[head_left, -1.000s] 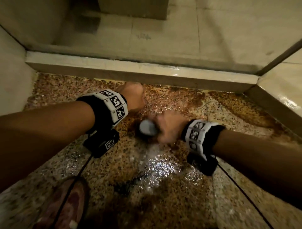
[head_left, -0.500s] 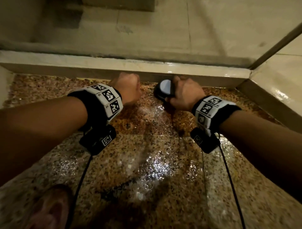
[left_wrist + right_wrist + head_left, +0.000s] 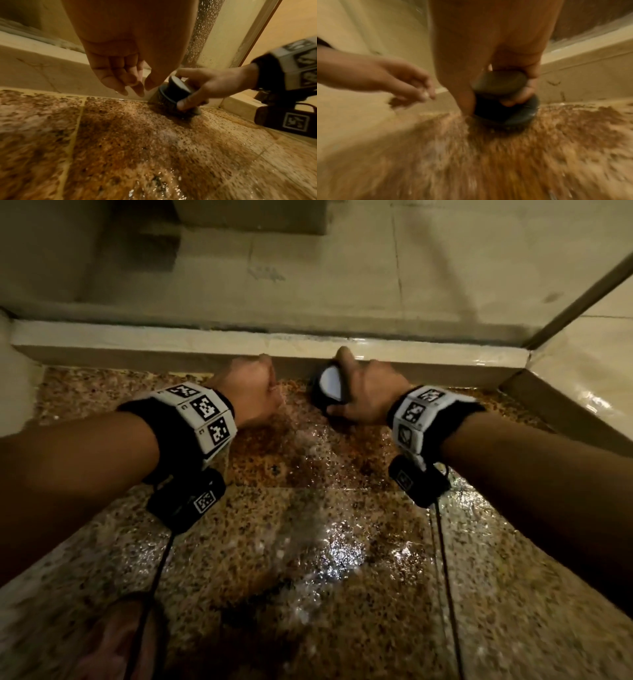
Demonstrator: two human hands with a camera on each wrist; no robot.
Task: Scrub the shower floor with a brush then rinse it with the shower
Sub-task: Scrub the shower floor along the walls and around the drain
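At curb (image 3: 274,345): brush (image 3: 329,387) in R grip (image 3: 368,397), bristles on floor (image 3: 308,542).

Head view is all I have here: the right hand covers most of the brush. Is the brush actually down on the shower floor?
Observer: Yes. In the left wrist view the scrub brush has its bristles pressed on the speckled floor tile, right at the foot of the curb.
Operator: How does the right hand hold it?
Observer: The right hand grips the round knob, thumb on the near side of the base, fingers wrapped over the far side.
Operator: And the left hand, a fist?
Observer: No. The left hand hangs with fingers loosely curled, holding nothing, clear of the floor.
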